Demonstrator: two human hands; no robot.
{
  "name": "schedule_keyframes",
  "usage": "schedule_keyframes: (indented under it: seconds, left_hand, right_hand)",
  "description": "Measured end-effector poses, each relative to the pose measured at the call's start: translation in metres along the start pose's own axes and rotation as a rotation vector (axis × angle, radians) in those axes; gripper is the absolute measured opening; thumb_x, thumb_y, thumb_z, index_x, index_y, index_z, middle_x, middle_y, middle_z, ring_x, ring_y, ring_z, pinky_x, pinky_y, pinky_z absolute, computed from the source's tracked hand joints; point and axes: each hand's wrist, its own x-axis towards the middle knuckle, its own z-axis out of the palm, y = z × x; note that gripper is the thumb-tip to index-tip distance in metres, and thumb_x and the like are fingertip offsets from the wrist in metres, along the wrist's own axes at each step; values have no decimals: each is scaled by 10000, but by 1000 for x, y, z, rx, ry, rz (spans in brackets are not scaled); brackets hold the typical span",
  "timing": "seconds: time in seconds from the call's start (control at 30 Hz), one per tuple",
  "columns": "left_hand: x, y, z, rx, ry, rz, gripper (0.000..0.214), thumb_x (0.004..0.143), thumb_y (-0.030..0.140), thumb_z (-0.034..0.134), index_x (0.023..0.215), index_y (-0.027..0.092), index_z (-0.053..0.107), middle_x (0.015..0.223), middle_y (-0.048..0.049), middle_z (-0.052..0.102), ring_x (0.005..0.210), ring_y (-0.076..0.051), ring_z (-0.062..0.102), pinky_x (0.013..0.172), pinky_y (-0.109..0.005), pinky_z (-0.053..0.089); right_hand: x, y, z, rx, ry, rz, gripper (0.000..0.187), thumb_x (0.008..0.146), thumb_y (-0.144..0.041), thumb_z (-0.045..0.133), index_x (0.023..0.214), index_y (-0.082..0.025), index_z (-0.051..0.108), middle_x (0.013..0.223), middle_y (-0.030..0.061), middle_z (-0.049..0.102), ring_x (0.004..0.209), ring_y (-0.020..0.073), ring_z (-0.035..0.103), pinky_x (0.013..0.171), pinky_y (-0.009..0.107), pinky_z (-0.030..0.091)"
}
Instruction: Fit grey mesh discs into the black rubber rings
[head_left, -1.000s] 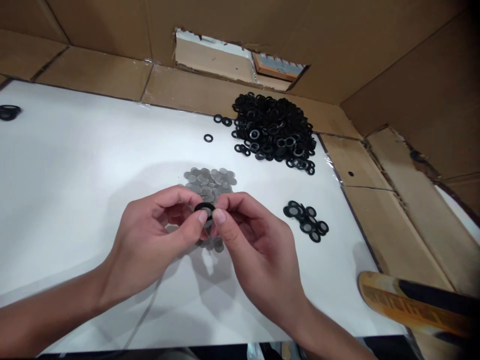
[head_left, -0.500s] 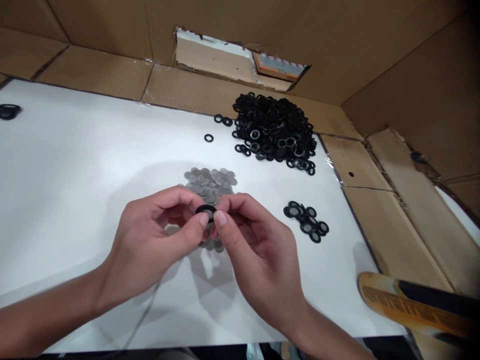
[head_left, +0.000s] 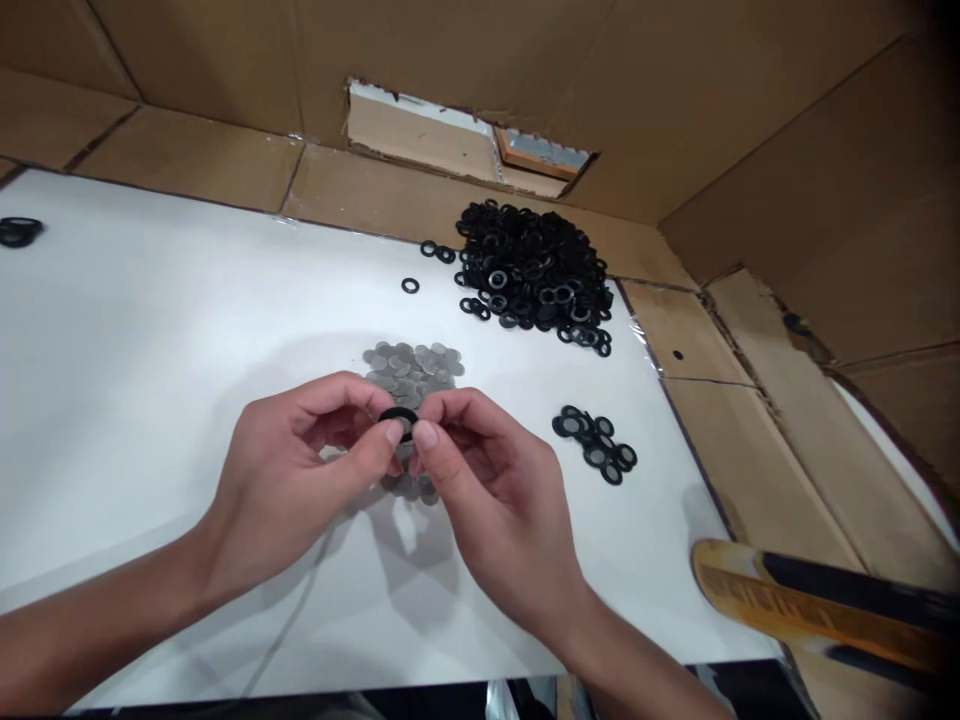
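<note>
Between the fingertips of both hands is a black rubber washer with a grey mesh disc at its opening. My left hand pinches its left side, thumb on top. On the right side, my right hand grips the same washer between thumb and forefinger. Under and beyond the fingers lies a pile of grey mesh discs, partly hidden by the hands. To the right is a small cluster of black washers with grey discs in them.
A large heap of black washers rests at the back, with a few loose rings beside it. Some black rings lie far left. Cardboard walls border the white table. A yellow and black object juts in at right.
The whole view has shifted slightly, so the table items appear a little further left. Both hands keep their pinch on the washer, with hardly any change in finger position.
</note>
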Motion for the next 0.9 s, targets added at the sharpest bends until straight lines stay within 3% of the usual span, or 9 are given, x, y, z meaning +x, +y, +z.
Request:
schedule_keyframes:
  seconds: [0.13, 0.23, 0.3, 0.37, 0.43, 0.5, 0.7, 0.9]
  left_hand:
    - [1, 2, 2, -66, -26, -11, 95, 914, 215, 763, 820, 226, 756, 682, 36, 756, 631, -120, 730, 612, -167, 612]
    - [2, 3, 1, -96, -3, -3, 81, 911, 246, 773, 839, 208, 770, 671, 19, 757, 595, -144, 725, 598, -215, 628]
    - [3, 3, 0, -80, 13, 6, 115, 918, 307, 779, 867, 205, 792, 693, 5, 766, 603, -158, 728, 604, -237, 632]
    - [3, 2, -1, -60, -18, 14, 178, 928, 379, 776, 899, 207, 814, 728, -13, 778, 638, -169, 733, 621, -248, 634]
    - [3, 1, -3, -69, -71, 17, 223, 941, 423, 761, 927, 210, 827, 737, -22, 779, 654, -171, 729, 644, -254, 637]
    - [2, 1, -3, -103, -106, 27, 236, 950, 440, 751, 956, 218, 830, 726, -23, 775, 648, -172, 727, 650, -261, 641]
    - [-3, -2, -2, -115, -105, 169, 215, 916, 447, 789, 949, 238, 826, 876, -42, 815, 696, -182, 751, 652, -264, 639]
    - [-4, -4, -4, -151, -190, 231, 127, 949, 369, 771, 955, 256, 830, 876, -29, 810, 766, -174, 748, 711, -254, 623]
  right_hand:
    - [1, -1, 1, 58, 6, 9, 180, 1010, -284, 650, 851, -204, 627, 695, -25, 672, 663, 129, 658, 622, 246, 539]
    - [1, 6, 0, -37, 76, -60, 166, 1017, -296, 643, 877, -207, 638, 733, -9, 684, 677, 145, 671, 619, 265, 554]
    - [2, 13, -2, -209, 157, -249, 87, 1006, -224, 644, 919, -216, 643, 809, 8, 701, 720, 157, 684, 648, 287, 570]
    - [4, 21, -6, -411, 216, -540, 136, 964, -90, 640, 970, -226, 643, 847, 20, 715, 749, 170, 695, 672, 304, 585]
    - [6, 25, -11, -567, 194, -813, 263, 909, 9, 636, 1039, -218, 656, 862, 40, 736, 751, 186, 700, 666, 319, 590]
    - [7, 26, -17, -627, 128, -975, 326, 877, 40, 648, 1105, -190, 680, 900, 74, 758, 769, 209, 718, 661, 344, 597]
    - [-4, 16, -27, -691, 116, -1057, 274, 851, 5, 733, 1089, -130, 739, 927, 116, 777, 829, 238, 767, 714, 382, 663]
    - [-11, 8, -30, -741, 115, -1012, 248, 865, 0, 722, 982, -213, 774, 878, 70, 777, 748, 215, 736, 608, 368, 638]
